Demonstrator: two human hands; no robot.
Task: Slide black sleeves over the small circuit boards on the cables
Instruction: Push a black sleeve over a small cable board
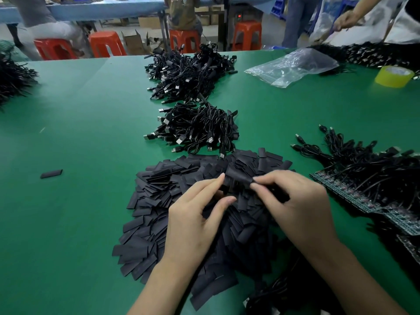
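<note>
A big heap of flat black sleeves [159, 214] lies on the green table [79, 133] in front of me. Above it, my left hand [195, 219] and my right hand [293, 201] together pinch one black sleeve [238, 176] between their fingertips. Something dark sits under my right fingers; whether it is a board or a cable end I cannot tell. At the right lie black cables [363, 164] joined to a strip of small green circuit boards [354, 196].
Two piles of black USB cables [195, 130] [188, 73] lie beyond the sleeves. One stray sleeve [51, 173] is at the left. A clear plastic bag [293, 67] and a yellow tape roll [394, 76] are at the far right. Another person's hand [345, 19] reaches over the far right corner.
</note>
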